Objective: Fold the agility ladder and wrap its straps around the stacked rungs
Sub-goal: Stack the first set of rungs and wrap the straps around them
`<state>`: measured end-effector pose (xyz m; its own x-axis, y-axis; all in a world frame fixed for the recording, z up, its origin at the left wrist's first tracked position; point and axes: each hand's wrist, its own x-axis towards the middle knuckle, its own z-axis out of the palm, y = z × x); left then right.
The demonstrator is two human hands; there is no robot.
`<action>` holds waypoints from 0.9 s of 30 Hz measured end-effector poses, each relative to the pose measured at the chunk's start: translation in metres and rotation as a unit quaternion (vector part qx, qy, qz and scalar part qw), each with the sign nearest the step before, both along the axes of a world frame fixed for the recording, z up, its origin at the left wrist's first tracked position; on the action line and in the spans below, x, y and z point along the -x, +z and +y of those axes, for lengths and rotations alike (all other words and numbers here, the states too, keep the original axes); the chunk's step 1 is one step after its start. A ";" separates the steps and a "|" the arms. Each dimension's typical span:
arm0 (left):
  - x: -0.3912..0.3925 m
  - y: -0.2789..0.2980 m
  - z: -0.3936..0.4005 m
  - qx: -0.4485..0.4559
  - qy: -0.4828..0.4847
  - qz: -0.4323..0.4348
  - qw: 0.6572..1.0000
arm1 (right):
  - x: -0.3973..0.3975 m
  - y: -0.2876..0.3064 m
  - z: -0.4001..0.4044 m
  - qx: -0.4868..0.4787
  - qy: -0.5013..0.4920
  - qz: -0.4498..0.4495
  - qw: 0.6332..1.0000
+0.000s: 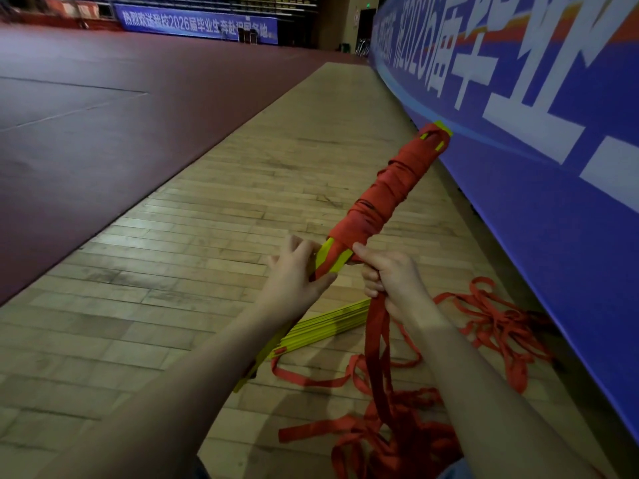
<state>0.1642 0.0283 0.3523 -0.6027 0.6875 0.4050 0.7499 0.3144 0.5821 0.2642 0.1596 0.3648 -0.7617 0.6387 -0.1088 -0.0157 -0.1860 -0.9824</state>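
Note:
A stack of yellow rungs is held up in the air, pointing away to the upper right. Red strap windings cover most of its length. My left hand grips the bare near end of the stack. My right hand grips the loose red strap just below the windings, thumb against the bundle. The strap hangs down to a tangle on the floor.
A second stack of yellow rungs lies on the wooden floor below my hands. Loose red straps sprawl along the base of a blue banner wall on the right. Dark red court flooring spreads to the left.

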 end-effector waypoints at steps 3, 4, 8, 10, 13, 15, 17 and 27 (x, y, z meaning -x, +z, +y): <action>0.003 -0.004 -0.002 0.012 -0.036 0.029 0.999 | -0.001 -0.004 -0.003 -0.011 -0.007 0.006 1.000; 0.005 -0.005 -0.003 0.023 -0.049 0.036 0.998 | -0.002 -0.003 -0.004 -0.005 -0.017 0.013 1.000; 0.003 -0.005 -0.003 0.070 -0.070 0.117 0.988 | -0.001 0.002 -0.001 0.021 -0.059 0.033 0.997; -0.001 -0.005 -0.001 0.050 -0.076 0.168 0.982 | 0.000 0.003 -0.001 0.023 -0.062 0.032 0.997; -0.001 -0.005 -0.001 0.007 -0.074 0.186 0.980 | 0.002 0.004 -0.001 0.009 -0.056 0.038 0.998; -0.002 -0.005 -0.002 -0.017 -0.076 0.161 0.984 | 0.003 0.006 -0.001 0.004 -0.059 0.044 0.997; -0.008 -0.003 -0.002 -0.057 -0.094 0.027 0.994 | 0.006 0.006 -0.002 0.006 -0.065 0.050 0.997; -0.004 0.011 -0.007 -0.028 -0.114 -0.318 0.941 | 0.002 0.005 -0.002 0.020 0.004 0.099 0.995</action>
